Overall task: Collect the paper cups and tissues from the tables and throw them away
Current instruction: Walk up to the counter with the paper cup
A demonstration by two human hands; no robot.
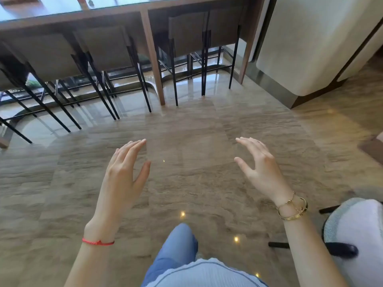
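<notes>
Far left, a row of dark-legged bar stools (62, 59) sits tucked under a long glass-topped counter (62, 9) along the top edge of view. A small dark object rests on the glass near the counter's near edge, too blurred to identify. No paper cups or tissues are visible anywhere; the task's things are out of view, likely on a tabletop not shown here.

Left hand (122, 172) hovers over the polished tile floor (196, 131), fingers spread and loosely curved, holding nothing; red string bracelet (97, 242) on the wrist. Between the arms, a knee in blue jeans (178, 243) points forward.

Right hand (261, 166) is likewise open, fingers splayed, empty; gold bangles (292, 208) at the wrist. Lower right, a pale upholstered chair (356, 235) sits just beside the forearm. Upper right, a cream curved cabinet (310, 48).

Handling judgement: paper cups are light and crush easily, so a gentle wrap around the body, or a rim pinch, should do; leftover liquid could spill if tipped. Tissues are soft and nearly weightless, best bunched in the palm.
</notes>
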